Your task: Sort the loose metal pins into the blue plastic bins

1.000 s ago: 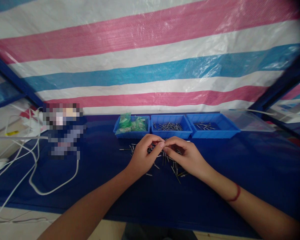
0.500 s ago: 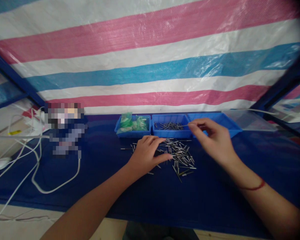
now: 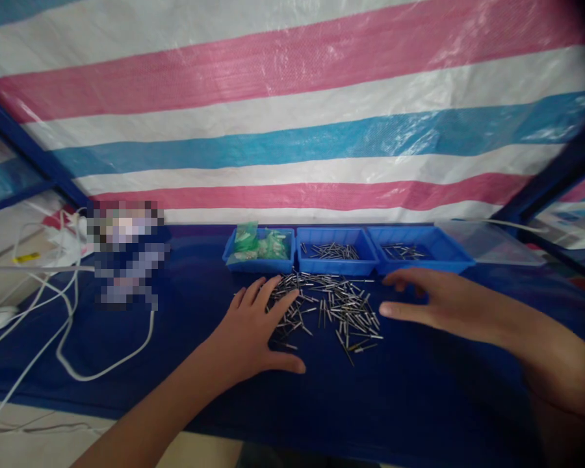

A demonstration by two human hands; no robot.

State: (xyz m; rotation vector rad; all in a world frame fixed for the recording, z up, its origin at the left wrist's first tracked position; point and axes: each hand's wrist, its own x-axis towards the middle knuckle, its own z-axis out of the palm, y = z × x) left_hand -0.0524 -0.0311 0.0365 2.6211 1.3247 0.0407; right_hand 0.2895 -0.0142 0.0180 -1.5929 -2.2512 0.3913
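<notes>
Many thin metal pop rivets [image 3: 348, 305] lie in a loose pile on the blue table. My left hand [image 3: 256, 331] is spread over the pile's left side, fingers apart and nothing held. To the right of the pile, my right hand [image 3: 433, 302] has its thumb and fingers apart with nothing between them. Behind the pile, the middle blue bin [image 3: 338, 265] holds rivets. The right blue bin [image 3: 448, 263] has a smaller group of rivets at its left. Green plastic bags [image 3: 260, 244] fill the left blue bin [image 3: 260, 265].
White cables [image 3: 78, 374] loop across the table's left side near a blurred-out patch. A clear plastic sheet [image 3: 492, 244] lies at the back right. Striped tarpaulin [image 3: 292, 149] hangs behind, between blue frame posts [image 3: 550, 185].
My right hand has come down and right from the right bin, its pinch now opened. My left hand has slid left and nearer, its fingers spreading and baring more rivets.
</notes>
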